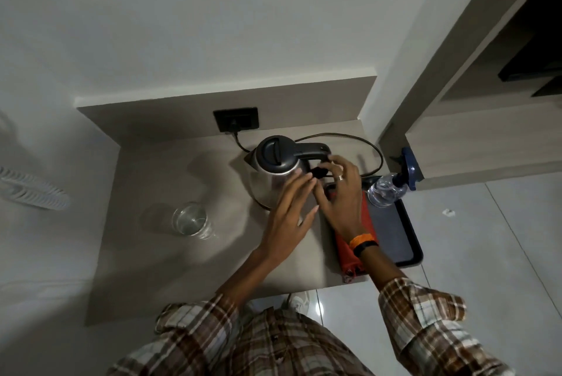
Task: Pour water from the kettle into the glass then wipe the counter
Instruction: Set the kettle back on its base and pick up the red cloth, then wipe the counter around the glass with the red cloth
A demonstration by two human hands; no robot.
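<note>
A steel kettle with a black lid and handle stands at the back of the beige counter. My left hand lies flat against the kettle's near side, fingers straight and apart. My right hand is just right of it, below the handle. Its fingertips pinch a small black connector at the handle's lower end. A clear, empty-looking glass stands upright to the kettle's left. A red cloth lies folded under my right wrist.
A black cord loops from the wall socket behind the kettle round to the right. A black tray sits at the counter's right edge, with a clear spray bottle on its far end. Tiled floor lies beyond.
</note>
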